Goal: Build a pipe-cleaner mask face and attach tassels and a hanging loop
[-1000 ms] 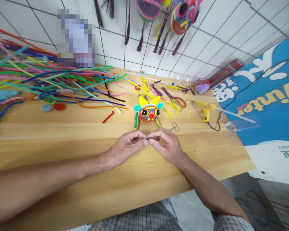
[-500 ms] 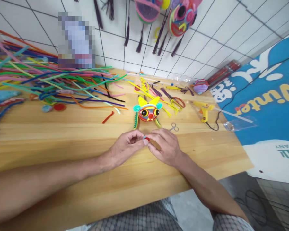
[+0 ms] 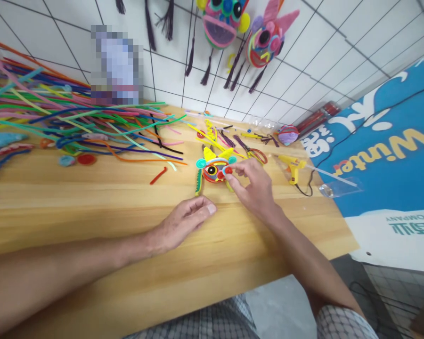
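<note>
A small animal-face ornament (image 3: 211, 176), made of coloured pipe cleaners with yellow horns, turquoise round ears and a green strip at its side, lies on the table before me. My right hand (image 3: 256, 188) pinches a small red coiled disc (image 3: 228, 171) with a light blue edge. It holds this disc over the right part of the face and covers that eye. Whether the disc touches the face I cannot tell. Nearer to me, my left hand (image 3: 187, 221) rests on the wood with its fingers curled and the thumb laid along them, and nothing shows in it.
Many loose pipe cleaners (image 3: 92, 117) are heaped at the left. A short red piece (image 3: 158, 175) lies nearby. Behind the ornament are orange-handled scissors (image 3: 257, 154); a yellow glue gun (image 3: 294, 169) with its cord lies to the right. Finished masks (image 3: 265, 40) hang on the white grid wall.
My right hand has moved forward from my left hand, carrying the red disc up to the ornament. The left hand has let go of the disc and stays low. The view has shifted slightly.
</note>
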Demonstrator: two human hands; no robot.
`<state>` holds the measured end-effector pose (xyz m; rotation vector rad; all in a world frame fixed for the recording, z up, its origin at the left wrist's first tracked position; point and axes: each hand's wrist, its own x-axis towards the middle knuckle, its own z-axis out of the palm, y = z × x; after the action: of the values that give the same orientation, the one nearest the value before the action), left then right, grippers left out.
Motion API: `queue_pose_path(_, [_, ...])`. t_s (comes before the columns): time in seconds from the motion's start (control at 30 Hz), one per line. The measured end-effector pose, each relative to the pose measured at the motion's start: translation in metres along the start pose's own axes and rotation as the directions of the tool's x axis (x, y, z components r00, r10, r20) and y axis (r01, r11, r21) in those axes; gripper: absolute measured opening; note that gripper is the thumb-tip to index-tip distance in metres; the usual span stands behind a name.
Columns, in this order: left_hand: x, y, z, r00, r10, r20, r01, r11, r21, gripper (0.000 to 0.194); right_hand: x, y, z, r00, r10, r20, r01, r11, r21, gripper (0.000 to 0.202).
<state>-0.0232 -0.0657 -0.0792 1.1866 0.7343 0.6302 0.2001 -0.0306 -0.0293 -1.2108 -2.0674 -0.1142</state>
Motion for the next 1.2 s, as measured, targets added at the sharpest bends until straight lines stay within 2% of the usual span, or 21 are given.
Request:
queue_pose_path(0.17, [-0.001, 0.002, -0.001, 0.999, -0.029, 0.037, 0.028, 0.999, 0.041, 0.051, 0.011, 0.012, 0.014, 0.999, -0.010, -0.032, 0.009, 1.000, -0.013, 0.009])
queue_pose_path(0.27, [-0.001, 0.004, 0.000, 0.998, -0.034, 0.045, 0.031, 0.998, 0.050, 0.050, 0.011, 0.014, 0.018, 1.000, -0.001, -0.014, 0.001, 1.000, -0.016, 0.011])
queue_pose_path(0.5, [-0.001, 0.007, 0.000, 0.998, -0.038, 0.057, 0.034, 0.997, 0.073, 0.048, 0.010, 0.014, 0.019, 0.998, 0.052, 0.044, -0.052, 0.999, 0.012, 0.015])
queue_pose_path(0.67, [-0.001, 0.007, -0.002, 0.998, -0.023, 0.065, 0.017, 0.995, 0.094, 0.045, 0.009, 0.013, 0.020, 1.000, 0.025, 0.018, -0.026, 0.998, 0.059, 0.018])
queue_pose_path(1.2, [0.000, 0.006, -0.001, 0.997, -0.045, 0.065, 0.037, 0.992, 0.119, 0.045, 0.009, 0.014, 0.022, 0.998, 0.059, 0.013, -0.060, 0.990, 0.125, 0.015])
